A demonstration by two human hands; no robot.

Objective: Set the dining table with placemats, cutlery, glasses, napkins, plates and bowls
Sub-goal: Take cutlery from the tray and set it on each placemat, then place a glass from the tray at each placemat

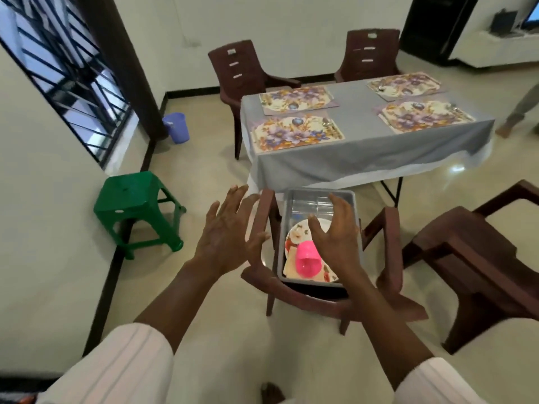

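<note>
Below, grey tray, floral plates, pink cup, left hand, right hand, fingers spread, empty

Grey-clothed dining table carries four floral placemats, with cutlery on the near-left one. In front, a brown plastic chair seats a grey tub.
</note>
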